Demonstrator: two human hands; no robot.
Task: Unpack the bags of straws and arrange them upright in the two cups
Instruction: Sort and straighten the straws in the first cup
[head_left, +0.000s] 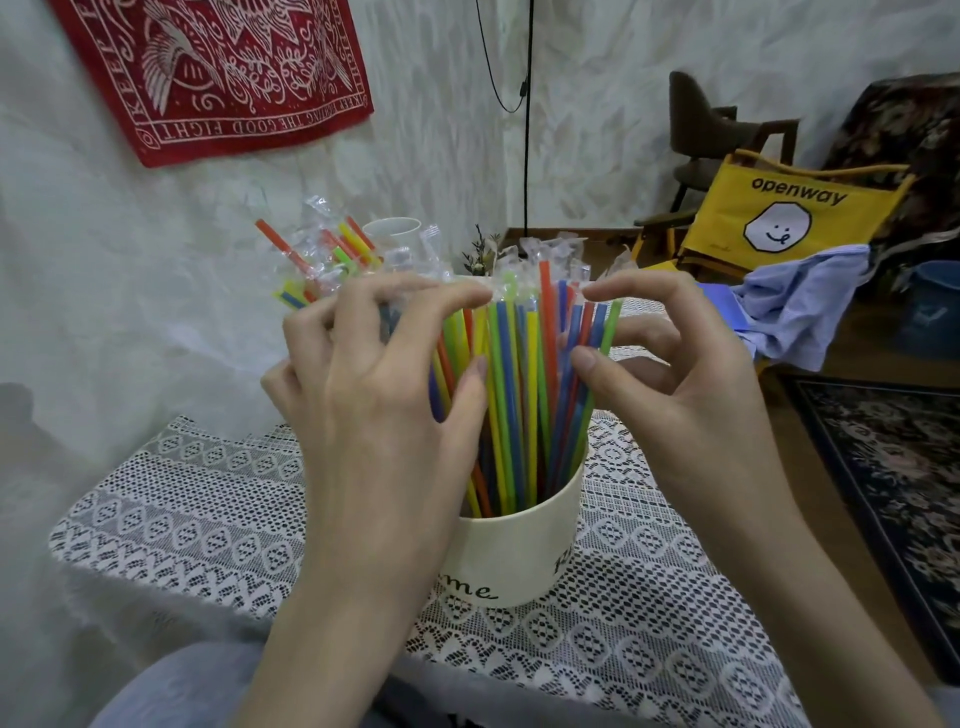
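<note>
Your two hands close in on a bundle of coloured straws (511, 384) standing in the near cup (511, 551), a cream one with dark lettering, at the middle of the lace-covered worktop (171, 499). Your left hand (379, 395) curls its fingers over the left side of the bundle, forefinger and thumb pinching among the stems; your right hand (670, 374) mirrors it on the right, forefinger hooked over the wrapped tips and thumb pressed against a green straw. Both wrists are raised above the rim, palms turned inward toward each other.

The straws look light and thin, each in a clear film sleeve (likely slick under the fingertips), so they should slide against one another and splay easily; a gentle hold on the upper half, below the crinkled wrapper ends, seems the safest place to gather them without kinking any.

A second cup (392, 231), white, stands farther back to the left, with more wrapped straws (327, 254) fanning out just beside it, whether inside it you cannot tell. A yellow folding chair (789, 218) sits far right.
</note>
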